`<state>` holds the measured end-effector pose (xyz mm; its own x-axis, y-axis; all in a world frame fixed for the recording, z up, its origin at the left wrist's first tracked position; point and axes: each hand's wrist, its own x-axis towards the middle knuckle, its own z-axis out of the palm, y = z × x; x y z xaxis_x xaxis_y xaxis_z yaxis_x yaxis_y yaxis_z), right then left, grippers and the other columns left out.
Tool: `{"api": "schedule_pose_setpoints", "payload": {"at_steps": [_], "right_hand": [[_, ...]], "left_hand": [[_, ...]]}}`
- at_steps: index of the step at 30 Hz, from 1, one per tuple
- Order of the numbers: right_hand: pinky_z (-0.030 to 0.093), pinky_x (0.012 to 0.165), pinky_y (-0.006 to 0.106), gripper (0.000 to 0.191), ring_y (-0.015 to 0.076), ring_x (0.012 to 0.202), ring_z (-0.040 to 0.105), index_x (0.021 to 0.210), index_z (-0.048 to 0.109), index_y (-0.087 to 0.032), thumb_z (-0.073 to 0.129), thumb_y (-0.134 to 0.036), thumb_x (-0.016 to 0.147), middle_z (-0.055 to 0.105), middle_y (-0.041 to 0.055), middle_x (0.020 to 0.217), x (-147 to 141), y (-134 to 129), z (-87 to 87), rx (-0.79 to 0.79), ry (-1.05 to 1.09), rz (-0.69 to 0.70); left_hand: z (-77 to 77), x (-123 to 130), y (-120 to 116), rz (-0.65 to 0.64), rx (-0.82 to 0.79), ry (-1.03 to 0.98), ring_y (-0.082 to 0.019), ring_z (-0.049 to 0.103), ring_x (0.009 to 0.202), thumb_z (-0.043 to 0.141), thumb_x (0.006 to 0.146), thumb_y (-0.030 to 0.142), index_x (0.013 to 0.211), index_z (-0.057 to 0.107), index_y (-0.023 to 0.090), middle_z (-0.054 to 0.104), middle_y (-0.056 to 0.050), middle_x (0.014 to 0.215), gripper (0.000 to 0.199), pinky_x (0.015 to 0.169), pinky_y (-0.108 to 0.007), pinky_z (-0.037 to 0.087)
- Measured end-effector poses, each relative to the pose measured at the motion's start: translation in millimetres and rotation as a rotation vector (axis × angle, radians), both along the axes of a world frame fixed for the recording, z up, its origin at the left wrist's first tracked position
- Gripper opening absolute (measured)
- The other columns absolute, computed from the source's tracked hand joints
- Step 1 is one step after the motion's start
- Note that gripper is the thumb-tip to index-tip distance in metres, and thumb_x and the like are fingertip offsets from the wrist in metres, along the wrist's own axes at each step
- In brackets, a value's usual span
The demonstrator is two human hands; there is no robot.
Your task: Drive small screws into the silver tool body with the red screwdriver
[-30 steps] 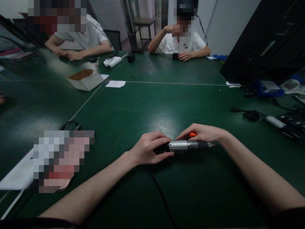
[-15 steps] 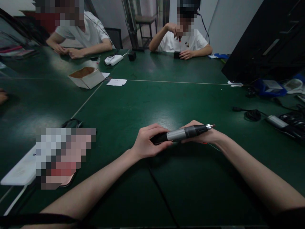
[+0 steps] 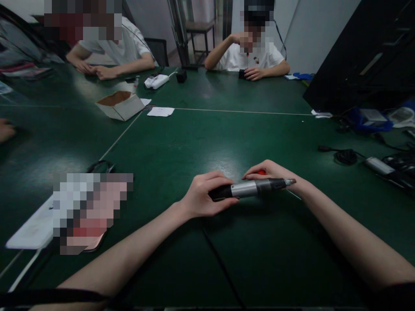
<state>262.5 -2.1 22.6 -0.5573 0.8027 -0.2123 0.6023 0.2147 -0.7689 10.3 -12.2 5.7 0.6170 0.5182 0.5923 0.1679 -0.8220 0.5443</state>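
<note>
A black and silver electric screwdriver [image 3: 248, 188] lies level above the green table, its metal tip pointing right. My left hand [image 3: 207, 194] is wrapped round its black rear end. Just behind the tool's front half is my right hand [image 3: 275, 170], fingers closed round a small screwdriver with a red handle [image 3: 262, 172]. The thin shaft of that screwdriver shows below my right wrist; the rest of it is hidden by the hand and the tool.
Phones [image 3: 97, 207] lie at the left. Farther off are an open box [image 3: 125, 108], a paper slip [image 3: 161, 112] and a power strip [image 3: 156, 81]. Black cables [image 3: 345, 156] and a blue item [image 3: 369, 119] lie right. Two people in white shirts sit opposite; another hand shows at the left edge.
The electric screwdriver has moved slightly right, its tip lower. My right hand has come away from it, and the red handle now shows between the fingers.
</note>
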Motion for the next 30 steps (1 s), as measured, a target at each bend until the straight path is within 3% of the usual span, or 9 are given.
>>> {"api": "schedule_pose_setpoints", "payload": {"at_steps": [3, 7, 14, 24, 30], "right_hand": [[0.045, 0.070, 0.025, 0.028, 0.0148, 0.076, 0.063, 0.095, 0.074, -0.017, 0.055, -0.036, 0.090, 0.072, 0.0039, 0.088, 5.7, 2.0, 0.5, 0.074, -0.075, 0.051], [0.040, 0.065, 0.026, 0.021, 0.0153, 0.072, 0.061, 0.092, 0.074, -0.018, 0.057, -0.030, 0.090, 0.071, 0.0035, 0.082, -0.6, -3.5, -2.6, 0.208, -0.192, 0.097], [0.038, 0.068, 0.027, 0.021, 0.0181, 0.082, 0.063, 0.096, 0.073, -0.023, 0.054, -0.019, 0.090, 0.070, 0.0048, 0.094, -22.7, -14.6, -6.2, 0.386, -0.317, 0.118], [0.045, 0.077, 0.030, 0.026, 0.0199, 0.090, 0.064, 0.112, 0.067, -0.020, 0.056, -0.017, 0.089, 0.070, 0.0065, 0.103, -10.2, -7.9, 1.9, 0.350, -0.353, 0.070], [0.046, 0.073, 0.030, 0.030, 0.0198, 0.086, 0.065, 0.105, 0.070, -0.021, 0.053, -0.041, 0.093, 0.071, 0.0057, 0.098, 5.1, -18.3, 22.6, 0.263, -0.380, 0.084]], "left_hand": [[-3.7, 1.4, -5.3, -0.103, 0.105, 0.117, -0.015, 0.064, 0.070, 0.068, 0.082, 0.036, 0.100, 0.066, 0.011, 0.068, -0.008, 0.084, 0.031, 0.059, -0.024, 0.052], [-10.1, 3.0, -8.6, -0.147, 0.210, 0.309, -0.016, 0.062, 0.070, 0.061, 0.087, 0.038, 0.099, 0.065, 0.010, 0.067, -0.009, 0.084, 0.030, 0.057, -0.026, 0.051], [-12.1, 1.8, -4.3, -0.116, 0.172, 0.417, -0.018, 0.061, 0.074, 0.061, 0.087, 0.042, 0.103, 0.063, 0.012, 0.065, -0.009, 0.090, 0.035, 0.061, -0.027, 0.049], [-7.7, 0.5, -0.6, -0.090, 0.080, 0.489, -0.019, 0.061, 0.076, 0.066, 0.083, 0.050, 0.107, 0.063, 0.013, 0.065, -0.008, 0.093, 0.044, 0.062, -0.028, 0.045], [-7.2, 0.0, 3.2, -0.062, 0.046, 0.558, -0.019, 0.059, 0.072, 0.067, 0.077, 0.061, 0.105, 0.064, 0.014, 0.064, -0.007, 0.088, 0.055, 0.059, -0.027, 0.041]]}}
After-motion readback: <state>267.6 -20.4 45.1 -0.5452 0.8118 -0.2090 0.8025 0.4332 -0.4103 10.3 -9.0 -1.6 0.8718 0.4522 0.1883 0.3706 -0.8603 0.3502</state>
